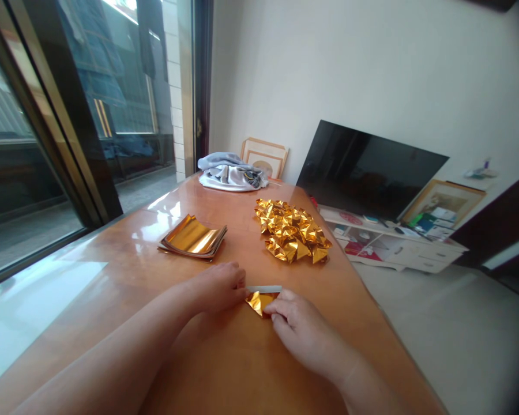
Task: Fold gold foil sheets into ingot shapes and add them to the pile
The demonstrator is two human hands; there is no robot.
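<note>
Gold foil sheet (259,301), partly folded, flat on counter (225,369): left hand (218,286) pinches its left edge, right hand (300,325) pinches its right. Beyond: stack of flat foil sheets (193,236); heap of folded foil pieces (292,229); bundled cloth (232,171)

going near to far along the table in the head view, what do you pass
right hand and left hand pinching a gold foil piece → stack of flat gold sheets → pile of folded gold pieces → bundled grey cloth at the far end of the table
</note>
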